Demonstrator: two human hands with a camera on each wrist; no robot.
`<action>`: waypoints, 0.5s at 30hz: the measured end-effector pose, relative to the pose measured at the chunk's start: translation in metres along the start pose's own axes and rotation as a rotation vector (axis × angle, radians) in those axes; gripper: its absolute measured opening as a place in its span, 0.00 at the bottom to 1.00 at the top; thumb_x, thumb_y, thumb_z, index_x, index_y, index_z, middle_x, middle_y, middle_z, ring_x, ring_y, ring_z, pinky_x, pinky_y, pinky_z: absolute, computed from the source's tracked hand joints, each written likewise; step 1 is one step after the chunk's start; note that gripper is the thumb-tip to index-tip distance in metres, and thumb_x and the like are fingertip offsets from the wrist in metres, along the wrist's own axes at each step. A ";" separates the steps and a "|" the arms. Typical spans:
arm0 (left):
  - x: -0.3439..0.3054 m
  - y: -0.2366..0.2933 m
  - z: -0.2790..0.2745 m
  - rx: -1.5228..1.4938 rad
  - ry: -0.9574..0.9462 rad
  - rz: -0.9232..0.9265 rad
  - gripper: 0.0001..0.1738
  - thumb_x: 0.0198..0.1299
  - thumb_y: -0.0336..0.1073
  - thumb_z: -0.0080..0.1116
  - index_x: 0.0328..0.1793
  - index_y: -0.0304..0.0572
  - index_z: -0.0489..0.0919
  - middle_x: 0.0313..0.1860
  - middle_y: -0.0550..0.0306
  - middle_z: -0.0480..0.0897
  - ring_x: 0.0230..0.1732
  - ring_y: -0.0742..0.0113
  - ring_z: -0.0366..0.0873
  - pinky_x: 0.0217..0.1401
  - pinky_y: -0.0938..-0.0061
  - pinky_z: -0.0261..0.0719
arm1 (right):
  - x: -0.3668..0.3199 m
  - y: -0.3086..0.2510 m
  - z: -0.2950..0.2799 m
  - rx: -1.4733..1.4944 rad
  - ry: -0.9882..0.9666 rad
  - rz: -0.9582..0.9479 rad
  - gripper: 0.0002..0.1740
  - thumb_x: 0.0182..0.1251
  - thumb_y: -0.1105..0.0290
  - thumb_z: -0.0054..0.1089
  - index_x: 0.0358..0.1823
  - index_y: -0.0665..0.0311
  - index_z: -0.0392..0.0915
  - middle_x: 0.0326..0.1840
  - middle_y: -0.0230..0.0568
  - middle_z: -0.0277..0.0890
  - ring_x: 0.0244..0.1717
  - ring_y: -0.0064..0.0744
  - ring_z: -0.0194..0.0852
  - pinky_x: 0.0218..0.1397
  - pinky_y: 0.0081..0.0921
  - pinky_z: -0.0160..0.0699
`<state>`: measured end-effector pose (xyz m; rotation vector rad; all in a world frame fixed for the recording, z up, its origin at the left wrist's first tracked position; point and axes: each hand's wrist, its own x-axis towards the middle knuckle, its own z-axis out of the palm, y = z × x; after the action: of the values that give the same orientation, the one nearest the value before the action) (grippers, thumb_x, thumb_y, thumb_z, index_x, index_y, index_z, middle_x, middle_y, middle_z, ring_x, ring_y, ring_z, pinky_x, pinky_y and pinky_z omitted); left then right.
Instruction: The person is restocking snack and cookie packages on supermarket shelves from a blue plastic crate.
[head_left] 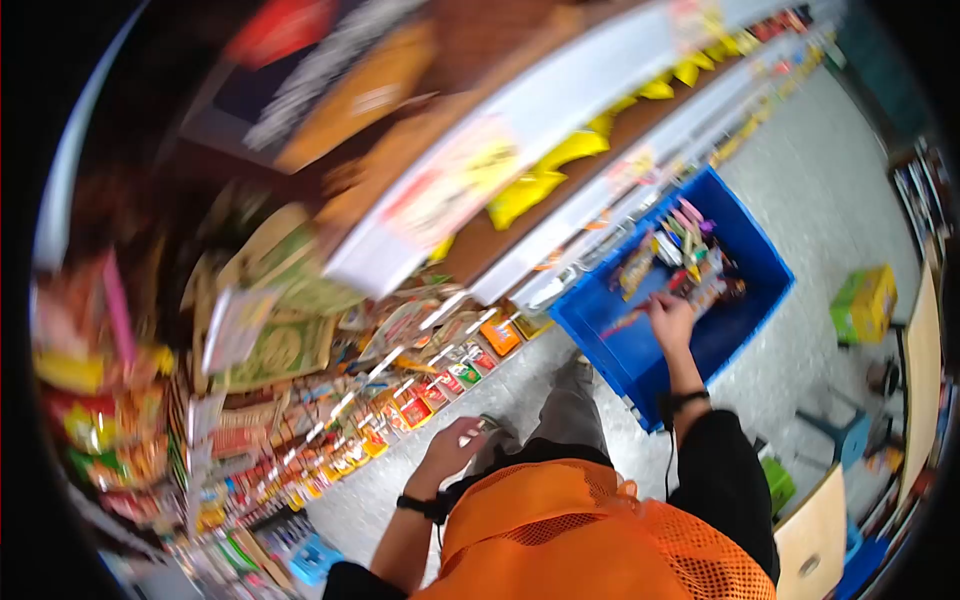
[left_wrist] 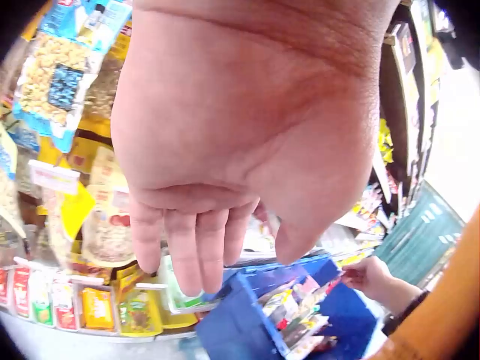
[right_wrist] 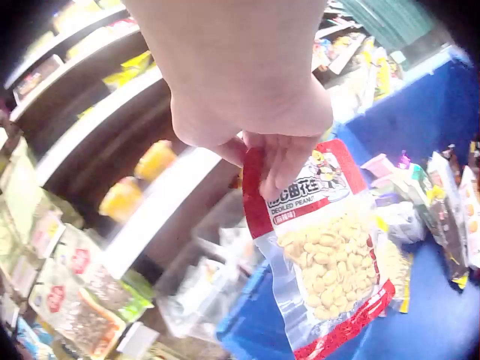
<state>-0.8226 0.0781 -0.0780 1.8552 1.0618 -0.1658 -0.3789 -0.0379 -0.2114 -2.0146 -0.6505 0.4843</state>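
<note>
My right hand (head_left: 672,322) pinches a red-and-clear bag of peanuts (right_wrist: 330,262) by its top edge, and the bag hangs down from the fingers. Below and around it in the head view is a blue bin (head_left: 757,250). Inside the bin lies a heap of assorted snack packets (head_left: 690,240), several of them bright coloured. My left hand (head_left: 452,450) hangs beside the body, near the lower shelf packets. In the left wrist view its palm and loosely extended fingers (left_wrist: 196,247) show, holding nothing.
Shelves of hanging bags (left_wrist: 52,82) and small packets (head_left: 465,373) run along the left. A shelf with yellow packets (head_left: 530,195) passes close beside the bin. To the right are a yellow-green box (head_left: 863,303), a blue stool (head_left: 848,437) and a wooden tabletop (head_left: 812,540).
</note>
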 end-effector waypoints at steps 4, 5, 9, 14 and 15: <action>0.019 0.053 0.002 0.002 -0.032 0.342 0.35 0.64 0.45 0.71 0.74 0.41 0.73 0.68 0.43 0.80 0.69 0.50 0.79 0.71 0.62 0.77 | -0.068 -0.096 -0.030 0.359 -0.298 -0.201 0.16 0.66 0.80 0.62 0.54 0.76 0.86 0.37 0.40 0.83 0.39 0.27 0.81 0.45 0.22 0.77; 0.026 0.070 0.003 0.011 -0.033 0.372 0.39 0.63 0.45 0.72 0.77 0.42 0.70 0.72 0.42 0.76 0.73 0.48 0.75 0.75 0.60 0.73 | -0.073 -0.114 -0.037 0.346 -0.395 -0.277 0.18 0.65 0.79 0.63 0.56 0.75 0.85 0.39 0.42 0.83 0.41 0.28 0.81 0.46 0.23 0.77; 0.024 0.063 0.011 0.020 0.117 0.538 0.48 0.62 0.47 0.73 0.84 0.43 0.61 0.79 0.39 0.68 0.79 0.43 0.66 0.80 0.56 0.66 | -0.109 -0.194 -0.027 0.236 -0.692 -0.481 0.23 0.59 0.78 0.67 0.58 0.73 0.85 0.37 0.46 0.82 0.42 0.34 0.81 0.51 0.26 0.76; 0.003 0.021 0.013 0.023 0.395 0.532 0.46 0.57 0.38 0.72 0.82 0.43 0.65 0.76 0.42 0.72 0.76 0.42 0.71 0.76 0.57 0.72 | -0.143 -0.242 0.023 0.278 -1.078 -0.639 0.38 0.56 0.77 0.70 0.72 0.69 0.76 0.51 0.49 0.82 0.48 0.40 0.82 0.55 0.31 0.80; -0.009 -0.005 0.013 0.025 0.449 0.527 0.44 0.56 0.34 0.71 0.81 0.43 0.67 0.74 0.43 0.74 0.74 0.42 0.73 0.74 0.58 0.74 | -0.162 -0.250 0.041 0.260 -1.098 -0.646 0.38 0.56 0.77 0.70 0.72 0.69 0.76 0.51 0.49 0.82 0.48 0.40 0.82 0.55 0.31 0.80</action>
<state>-0.8282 0.0637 -0.0836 2.1826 0.8175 0.5704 -0.5916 -0.0049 -0.0017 -1.0557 -1.7048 1.1887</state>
